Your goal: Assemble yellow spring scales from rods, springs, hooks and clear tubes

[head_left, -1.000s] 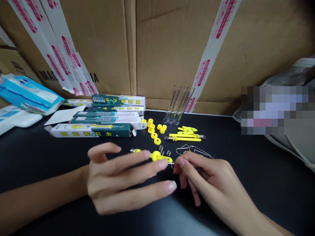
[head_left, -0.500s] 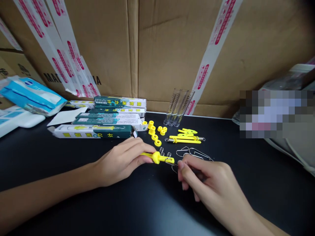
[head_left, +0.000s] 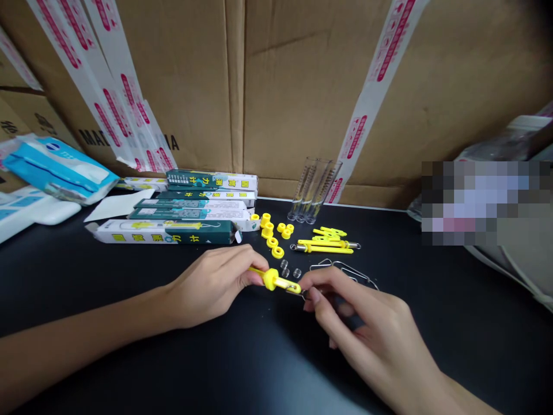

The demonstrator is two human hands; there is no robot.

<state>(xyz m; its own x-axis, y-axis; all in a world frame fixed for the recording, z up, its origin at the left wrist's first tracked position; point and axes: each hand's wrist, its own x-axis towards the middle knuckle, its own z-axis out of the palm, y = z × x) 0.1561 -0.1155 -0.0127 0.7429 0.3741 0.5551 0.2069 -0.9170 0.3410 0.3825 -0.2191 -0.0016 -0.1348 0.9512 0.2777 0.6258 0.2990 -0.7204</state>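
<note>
My left hand (head_left: 216,285) is closed around the thin end of a yellow plastic rod (head_left: 276,281), which has a round collar and a flat tip pointing right. A metal wire hook (head_left: 304,294) meets that tip, pinched in my right hand (head_left: 363,323); most of the hook is hidden by the fingers. Whether the wire passes fully through the tip's hole I cannot tell. Just behind lie several small coil springs (head_left: 284,268). Beyond my right hand rest more wire hooks (head_left: 345,268), partly covered by it.
Yellow collars (head_left: 277,252) and yellow rods with springs (head_left: 326,248) lie on the black table. Clear tubes (head_left: 313,190) stand behind them. Printed boxes (head_left: 173,231) are stacked left, near a blue packet (head_left: 60,167). A cardboard box (head_left: 285,86) forms the back wall.
My right hand has shifted slightly left, its fingers now closer to the yellow rod's tip. The rod has turned a little in my left hand.
</note>
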